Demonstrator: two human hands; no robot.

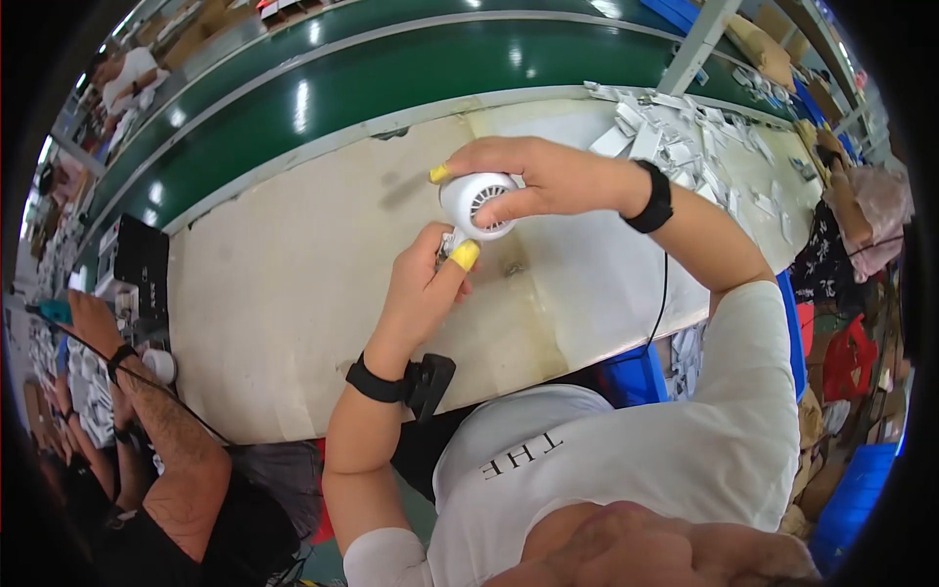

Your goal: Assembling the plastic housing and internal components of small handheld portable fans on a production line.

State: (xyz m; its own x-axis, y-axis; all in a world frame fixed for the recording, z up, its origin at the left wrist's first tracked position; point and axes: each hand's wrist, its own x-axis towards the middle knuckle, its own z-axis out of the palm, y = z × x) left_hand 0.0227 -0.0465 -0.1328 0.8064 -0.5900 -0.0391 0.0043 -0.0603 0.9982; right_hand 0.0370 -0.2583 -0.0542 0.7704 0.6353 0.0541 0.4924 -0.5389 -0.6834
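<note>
Over the middle of the worktable, both hands hold a small white handheld fan [462, 203] with a round, slotted grille facing right. My right hand [509, 181] wraps around its rounded head, fingers over the top and thumb at the grille. Lower down, my left hand [432, 269] grips the fan's narrow lower end between thumb and fingers, hiding most of that part. Yellow coverings show on a fingertip of the right hand and on the left thumb. Each of my wrists wears a black band.
Loose white plastic parts [675, 147] are heaped at the table's [284, 293] far right. Beyond its back edge runs a green conveyor [381, 93]. A black box [137, 269] stands by the left edge, where a co-worker's arm [161, 411] reaches. Blue bins [634, 377] sit below the right front.
</note>
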